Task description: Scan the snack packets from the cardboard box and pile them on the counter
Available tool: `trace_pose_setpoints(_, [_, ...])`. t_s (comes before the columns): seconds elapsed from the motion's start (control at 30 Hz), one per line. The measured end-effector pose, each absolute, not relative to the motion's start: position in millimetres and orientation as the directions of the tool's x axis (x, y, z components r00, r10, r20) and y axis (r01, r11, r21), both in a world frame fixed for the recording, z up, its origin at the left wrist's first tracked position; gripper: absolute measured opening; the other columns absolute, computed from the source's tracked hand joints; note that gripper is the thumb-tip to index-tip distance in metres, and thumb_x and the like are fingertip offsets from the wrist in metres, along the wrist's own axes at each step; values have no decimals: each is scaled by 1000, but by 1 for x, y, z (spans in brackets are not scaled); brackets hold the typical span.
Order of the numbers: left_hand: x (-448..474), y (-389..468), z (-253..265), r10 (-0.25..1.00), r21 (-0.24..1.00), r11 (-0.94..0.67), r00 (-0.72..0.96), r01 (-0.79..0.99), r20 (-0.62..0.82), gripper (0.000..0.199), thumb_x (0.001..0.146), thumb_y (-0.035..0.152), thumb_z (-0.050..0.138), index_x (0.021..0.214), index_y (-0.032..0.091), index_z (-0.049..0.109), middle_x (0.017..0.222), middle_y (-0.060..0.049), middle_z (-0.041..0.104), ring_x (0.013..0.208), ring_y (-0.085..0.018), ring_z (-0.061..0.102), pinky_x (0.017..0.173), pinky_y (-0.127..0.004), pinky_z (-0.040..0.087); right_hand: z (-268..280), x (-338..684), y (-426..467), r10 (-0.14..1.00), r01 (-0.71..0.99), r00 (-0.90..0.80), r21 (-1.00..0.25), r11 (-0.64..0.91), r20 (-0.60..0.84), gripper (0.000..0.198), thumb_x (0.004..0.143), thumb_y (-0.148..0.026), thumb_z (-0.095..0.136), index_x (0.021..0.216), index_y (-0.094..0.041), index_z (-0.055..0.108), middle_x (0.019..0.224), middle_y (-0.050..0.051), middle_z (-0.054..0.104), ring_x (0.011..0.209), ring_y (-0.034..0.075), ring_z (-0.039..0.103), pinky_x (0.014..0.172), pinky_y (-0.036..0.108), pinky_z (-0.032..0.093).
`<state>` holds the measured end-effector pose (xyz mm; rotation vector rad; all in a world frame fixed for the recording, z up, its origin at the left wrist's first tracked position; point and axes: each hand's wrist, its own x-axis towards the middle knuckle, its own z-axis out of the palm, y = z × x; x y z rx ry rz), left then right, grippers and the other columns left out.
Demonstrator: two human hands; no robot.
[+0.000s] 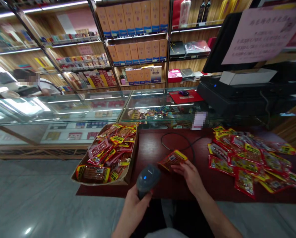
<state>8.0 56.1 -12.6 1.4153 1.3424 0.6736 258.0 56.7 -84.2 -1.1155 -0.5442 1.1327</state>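
Standing by the counter here. Left hand [134, 203] is wrapped round a scanner [148, 178], and the right hand [189, 173] has its fingers closed on the right end of a snack packet [172, 160] just past it, over the dark red table [150, 145]. Can't tell if the packet's off the surface. A loop of black cable [162, 142] sits right behind it. Packed cardboard box [126, 179] to the left, messy packet pile [247, 158] to the right. Further back: glass counter [100, 96], mouse [184, 93] on a red pad [197, 96], monitor [219, 44] with pink paper [259, 38] across it.
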Motion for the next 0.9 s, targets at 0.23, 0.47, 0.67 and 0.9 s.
trace_pose_setpoints(0.23, [24,71,-6,920,880,-89,376,467,-106,20,78,17,58,91,14,73,84,-5,76,78,-21,67,76,-28,51,-111,267,37,924,-221,367,-975,-24,-106,40,81,-62,71,97,-26,82,128,9,71,124,32,63,106,48,51])
trace_pose_setpoints(0.47, [26,85,28,693,813,-303,700,497,-169,30,70,5,55,91,15,74,82,-2,75,73,-18,65,69,-22,47,-124,266,41,931,-48,364,-998,38,18,49,78,-29,73,127,-32,72,160,5,46,138,28,55,116,46,44])
trace_pose_setpoints(0.67, [44,88,37,693,858,-289,712,424,-118,28,71,5,55,91,14,73,83,-1,74,73,-16,62,69,-21,47,-123,269,35,966,-235,247,-963,133,73,58,75,-25,72,132,-34,69,156,4,52,145,27,47,117,47,42])
trace_pose_setpoints(0.9, [51,86,25,945,915,-140,326,379,10,17,80,24,60,83,13,74,75,-4,73,72,-19,64,71,-26,52,-90,270,32,804,20,594,-998,-60,-36,38,81,-53,72,102,-22,80,97,8,81,84,27,77,84,43,63])
